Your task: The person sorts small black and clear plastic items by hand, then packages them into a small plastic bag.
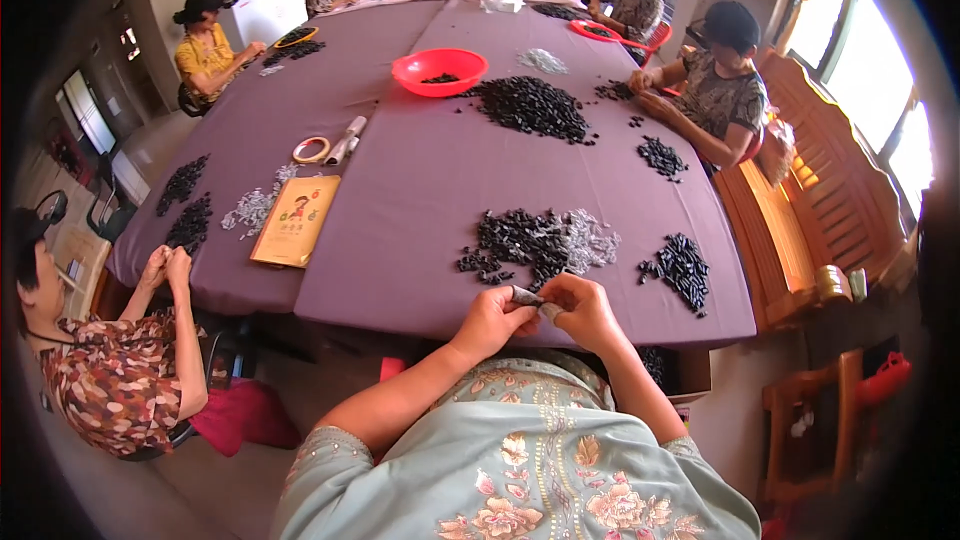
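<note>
Left hand and right hand pinched together on small black part; black pile just beyond grip.

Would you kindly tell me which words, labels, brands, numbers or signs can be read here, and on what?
Yellow booklet: a short printed line below the cartoon figure, small; I leave it uncopied.
Roll of tape: none readable.
Black pieces: no lettering visible.
</note>
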A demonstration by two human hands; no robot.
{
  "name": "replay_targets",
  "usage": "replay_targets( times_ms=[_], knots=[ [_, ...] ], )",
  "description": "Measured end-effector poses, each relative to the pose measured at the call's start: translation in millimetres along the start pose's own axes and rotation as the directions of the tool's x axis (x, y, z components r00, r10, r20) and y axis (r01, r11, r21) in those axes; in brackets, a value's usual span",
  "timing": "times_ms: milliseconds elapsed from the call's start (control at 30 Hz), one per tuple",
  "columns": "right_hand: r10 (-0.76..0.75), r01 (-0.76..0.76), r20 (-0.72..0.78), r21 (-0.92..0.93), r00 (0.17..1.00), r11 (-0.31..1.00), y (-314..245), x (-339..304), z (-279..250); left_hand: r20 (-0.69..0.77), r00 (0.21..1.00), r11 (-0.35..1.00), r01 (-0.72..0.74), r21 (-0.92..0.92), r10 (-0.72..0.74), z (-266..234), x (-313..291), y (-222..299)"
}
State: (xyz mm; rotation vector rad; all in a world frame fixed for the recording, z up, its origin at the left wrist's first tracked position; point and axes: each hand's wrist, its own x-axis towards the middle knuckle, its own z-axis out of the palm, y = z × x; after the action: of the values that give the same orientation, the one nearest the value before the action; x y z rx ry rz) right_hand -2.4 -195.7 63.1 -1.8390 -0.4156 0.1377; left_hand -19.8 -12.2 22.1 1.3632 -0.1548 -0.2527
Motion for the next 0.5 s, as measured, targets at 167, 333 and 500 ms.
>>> replay_targets(
  times_ms=[167, 333, 500],
  knots=[
    [0.085, -0.076, 0.117, -0.077, 0.99, 0.994, 0, 2, -13, 0.022, 0.999, 0.999, -0.03, 0.033, 0.029, 2, -1, -2],
    [0.077, -0.065, 0.104, -0.11, 0.992, 0.992, 1, 1, -8, 0.08, 0.996, 0.996, 0.024, 0.09, -0.031, -3, 1, -2],
    [-0.121, 0.126, 0.035, -0.31, 0.992, 0.943, -15, -2, 0, 0.088, 0.993, 0.991, 0.073, 0.108, -0.083, -1, 4, 5]
  ],
)
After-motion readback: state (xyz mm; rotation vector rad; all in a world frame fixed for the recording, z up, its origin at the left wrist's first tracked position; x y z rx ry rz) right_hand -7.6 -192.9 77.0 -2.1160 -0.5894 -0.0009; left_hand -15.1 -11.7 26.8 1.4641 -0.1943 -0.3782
